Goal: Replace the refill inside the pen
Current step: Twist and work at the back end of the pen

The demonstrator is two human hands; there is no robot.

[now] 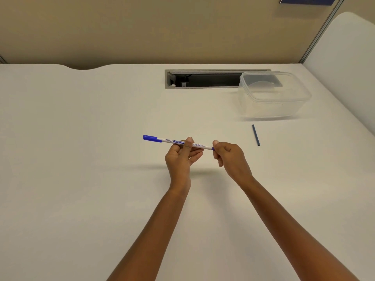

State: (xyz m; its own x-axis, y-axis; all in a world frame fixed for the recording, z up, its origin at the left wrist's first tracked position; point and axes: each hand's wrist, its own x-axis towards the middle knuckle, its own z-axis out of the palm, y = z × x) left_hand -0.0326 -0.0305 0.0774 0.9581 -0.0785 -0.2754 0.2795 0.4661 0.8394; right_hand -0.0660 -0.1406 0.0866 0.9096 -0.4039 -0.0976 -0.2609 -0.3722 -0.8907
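A white whiteboard marker pen (168, 140) with a blue cap at its left end is held level above the white table. My left hand (181, 157) grips its barrel near the middle, thumb on top. My right hand (228, 157) pinches the pen's right end, where a small blue piece (212, 148) shows at my fingertips. A dark blue refill (255, 135) lies loose on the table to the right of my hands, apart from both.
A clear plastic container (274, 96) stands at the back right, partly over a grey cable slot (203, 79) in the table. A beige partition wall runs behind. A white chair back (345, 57) rises at the far right.
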